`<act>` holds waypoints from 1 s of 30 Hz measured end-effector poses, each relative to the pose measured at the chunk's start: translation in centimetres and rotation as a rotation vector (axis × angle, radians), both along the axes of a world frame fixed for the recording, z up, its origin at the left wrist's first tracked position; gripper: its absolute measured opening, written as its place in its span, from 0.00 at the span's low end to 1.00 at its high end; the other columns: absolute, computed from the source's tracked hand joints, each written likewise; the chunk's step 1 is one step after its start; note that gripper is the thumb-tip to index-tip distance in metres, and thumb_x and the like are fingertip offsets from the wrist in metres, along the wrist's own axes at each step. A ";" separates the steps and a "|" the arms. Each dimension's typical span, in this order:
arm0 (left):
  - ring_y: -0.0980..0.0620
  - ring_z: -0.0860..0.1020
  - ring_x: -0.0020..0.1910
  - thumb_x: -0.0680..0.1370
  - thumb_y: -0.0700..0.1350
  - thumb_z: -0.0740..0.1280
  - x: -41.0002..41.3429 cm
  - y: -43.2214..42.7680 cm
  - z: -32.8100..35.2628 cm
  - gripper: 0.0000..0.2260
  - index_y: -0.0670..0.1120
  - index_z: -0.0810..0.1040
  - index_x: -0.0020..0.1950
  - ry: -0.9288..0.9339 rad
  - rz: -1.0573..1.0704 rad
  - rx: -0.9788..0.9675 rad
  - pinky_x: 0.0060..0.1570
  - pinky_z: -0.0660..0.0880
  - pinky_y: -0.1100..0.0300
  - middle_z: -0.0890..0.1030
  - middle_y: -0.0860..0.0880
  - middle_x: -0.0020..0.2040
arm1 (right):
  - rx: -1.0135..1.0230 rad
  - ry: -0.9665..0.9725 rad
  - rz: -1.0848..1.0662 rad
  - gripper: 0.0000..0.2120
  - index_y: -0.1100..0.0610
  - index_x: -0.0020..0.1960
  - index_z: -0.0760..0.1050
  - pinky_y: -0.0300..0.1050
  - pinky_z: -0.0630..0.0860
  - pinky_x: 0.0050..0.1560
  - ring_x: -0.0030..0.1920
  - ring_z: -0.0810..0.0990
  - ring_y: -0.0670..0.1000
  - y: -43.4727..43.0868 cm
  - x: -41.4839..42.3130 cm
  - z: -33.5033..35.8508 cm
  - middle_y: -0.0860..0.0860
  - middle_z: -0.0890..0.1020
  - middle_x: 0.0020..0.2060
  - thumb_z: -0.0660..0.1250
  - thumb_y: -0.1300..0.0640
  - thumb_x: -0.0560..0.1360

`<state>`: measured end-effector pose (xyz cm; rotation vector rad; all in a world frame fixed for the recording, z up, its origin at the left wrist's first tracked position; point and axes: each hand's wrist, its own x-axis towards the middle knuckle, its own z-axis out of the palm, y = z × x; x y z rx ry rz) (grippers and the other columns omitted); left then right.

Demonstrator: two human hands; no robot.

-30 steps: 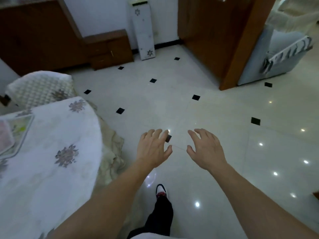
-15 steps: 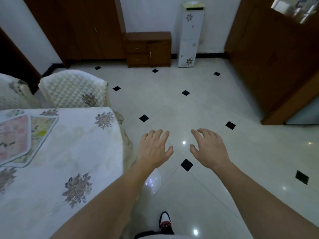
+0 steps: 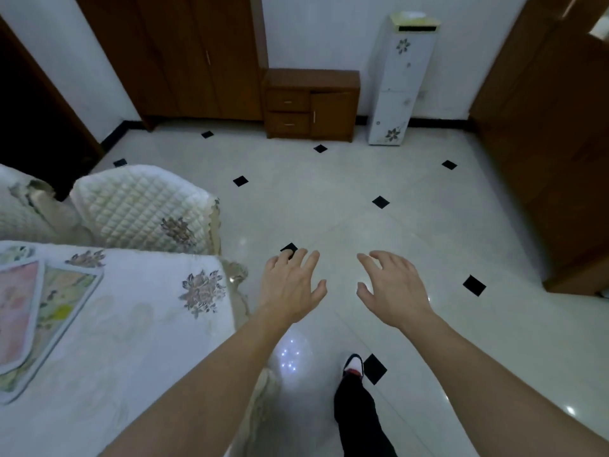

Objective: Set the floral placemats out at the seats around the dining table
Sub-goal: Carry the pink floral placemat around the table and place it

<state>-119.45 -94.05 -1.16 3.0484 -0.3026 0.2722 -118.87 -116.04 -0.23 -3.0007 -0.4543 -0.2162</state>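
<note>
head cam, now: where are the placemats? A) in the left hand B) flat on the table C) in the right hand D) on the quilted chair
B: the placemats lie overlapped on the table at the picture's left edge, while the left hand and right hand are spread open over the floor, holding nothing.

Both bare forearms reach forward; the left hand (image 3: 290, 288) and right hand (image 3: 393, 290) hang palm-down, fingers loosely spread, holding nothing.

We note a floor (image 3: 329, 206) of glossy, reflective tile; a quilted cloth chair cover (image 3: 138, 206); a matt printed bench cloth (image 3: 131, 328); smooth-faced placemats (image 3: 62, 301); a brown wooden cabinet (image 3: 313, 103).
</note>
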 end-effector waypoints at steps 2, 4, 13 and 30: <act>0.46 0.76 0.58 0.75 0.62 0.56 3.6 0.5 -0.2 0.25 0.51 0.72 0.67 -0.014 0.025 -0.001 0.54 0.73 0.50 0.79 0.51 0.60 | 0.015 -0.007 0.032 0.25 0.55 0.66 0.74 0.55 0.71 0.62 0.60 0.77 0.56 0.6 4.2 -0.4 0.56 0.79 0.59 0.67 0.48 0.71; 0.46 0.76 0.56 0.75 0.62 0.56 7.4 1.0 -0.5 0.25 0.50 0.73 0.65 -0.017 0.044 0.004 0.53 0.73 0.50 0.79 0.50 0.59 | 0.027 -0.005 0.059 0.25 0.55 0.66 0.74 0.56 0.71 0.62 0.60 0.77 0.56 1.3 8.7 -0.7 0.56 0.79 0.59 0.66 0.48 0.71; 0.44 0.76 0.55 0.74 0.61 0.56 23.9 3.9 0.9 0.24 0.49 0.73 0.64 0.006 0.258 0.010 0.53 0.74 0.48 0.79 0.49 0.57 | 0.073 0.038 0.179 0.24 0.54 0.67 0.73 0.56 0.70 0.63 0.63 0.74 0.57 4.5 30.3 0.6 0.56 0.77 0.61 0.67 0.48 0.72; 0.45 0.76 0.57 0.75 0.62 0.55 43.8 13.8 -0.5 0.25 0.49 0.71 0.67 0.061 0.435 -0.005 0.56 0.73 0.48 0.78 0.49 0.61 | 0.016 0.043 0.428 0.24 0.54 0.66 0.74 0.55 0.72 0.61 0.61 0.76 0.57 16.9 53.9 0.6 0.56 0.79 0.60 0.67 0.48 0.72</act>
